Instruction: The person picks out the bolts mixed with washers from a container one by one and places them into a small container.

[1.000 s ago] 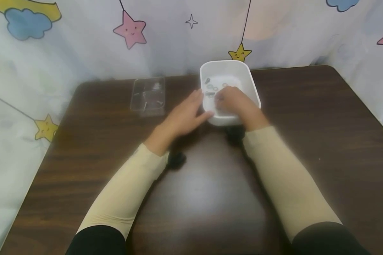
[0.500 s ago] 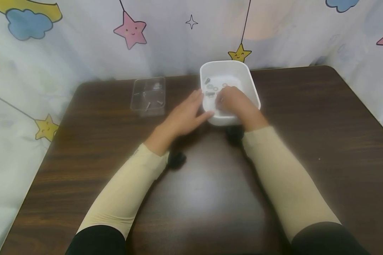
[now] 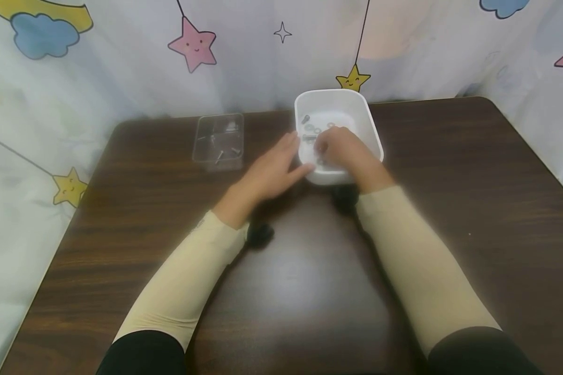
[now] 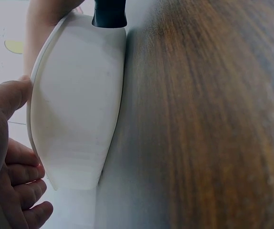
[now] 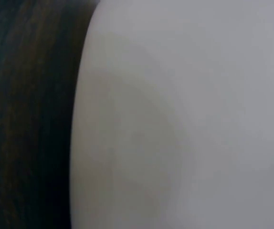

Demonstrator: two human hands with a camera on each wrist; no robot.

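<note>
Fingers (image 3: 323, 143) of our right hand (image 3: 346, 150) are sitting curled in the white tub (image 3: 328, 178) (whether pinching anything, we cannot tell); just left, a metal bolt (image 3: 308, 137) is lying crosswise, between them and our left hand (image 3: 273, 169), which is resting against the rim (image 3: 332, 90).

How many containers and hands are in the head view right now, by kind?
White bin: 1
Clear box: 1
Hands, left hand and right hand: 2
Total: 4
Small parts inside the containers are too blurred to count reliably.
</note>
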